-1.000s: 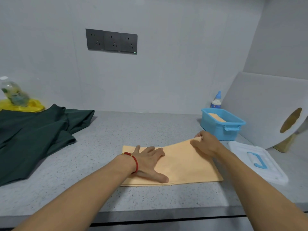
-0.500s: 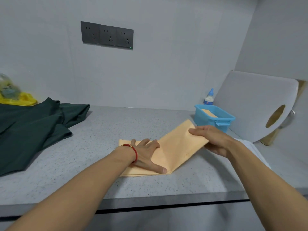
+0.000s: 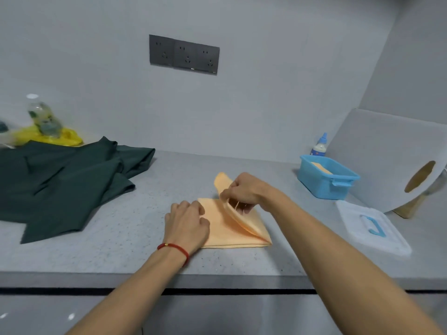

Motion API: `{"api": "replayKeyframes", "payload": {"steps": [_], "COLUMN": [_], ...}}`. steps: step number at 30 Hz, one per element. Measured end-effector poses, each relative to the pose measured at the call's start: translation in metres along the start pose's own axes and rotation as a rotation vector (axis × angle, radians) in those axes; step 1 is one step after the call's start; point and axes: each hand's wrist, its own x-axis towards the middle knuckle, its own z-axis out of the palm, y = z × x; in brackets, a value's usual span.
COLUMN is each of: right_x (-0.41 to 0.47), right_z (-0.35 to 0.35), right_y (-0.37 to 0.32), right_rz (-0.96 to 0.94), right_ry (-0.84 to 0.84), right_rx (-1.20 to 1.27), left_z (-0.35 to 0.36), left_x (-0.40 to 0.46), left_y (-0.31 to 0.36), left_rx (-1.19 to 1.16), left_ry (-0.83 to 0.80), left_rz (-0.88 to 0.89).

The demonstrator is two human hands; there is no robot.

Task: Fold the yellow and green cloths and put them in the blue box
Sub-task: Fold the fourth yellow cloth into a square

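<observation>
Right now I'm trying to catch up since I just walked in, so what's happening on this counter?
A person is folding the yellow cloth on the counter. The left hand rests on the cloth's left side with fingers curled, while the right hand pinches the raised flap and carries it over. The green cloth lies unfolded at the left, untouched. The blue box sits open at the right with something yellow-orange already inside, its lid lying nearer the counter's front edge.

My right hand (image 3: pixel 244 192) pinches the yellow cloth's (image 3: pixel 232 228) raised flap; my left hand (image 3: pixel 187 220) rests on its left edge.
</observation>
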Motion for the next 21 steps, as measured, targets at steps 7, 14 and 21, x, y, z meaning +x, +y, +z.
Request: {"api": "replayKeyframes", "payload": {"steps": [7,14,21], "right_x": [0.024,0.022,0.004], "right_z": [0.036,0.029,0.022], "right_y": [0.019,0.07,0.086], "right_rz": [-0.059,-0.042,0.143], "right_ry": [0.321,0.245,0.286], "right_rx": [-0.256,-0.608,-0.526], "left_z": [0.004,0.006,-0.016], "left_x": [-0.045,-0.035,0.013], "left_y": [0.002,-0.006,-0.038], "left_rx": [-0.012,0.082,-0.275], "left_ry": [0.086,-0.022,0.116], "left_rz": [-0.043,-0.006,-0.208]}}
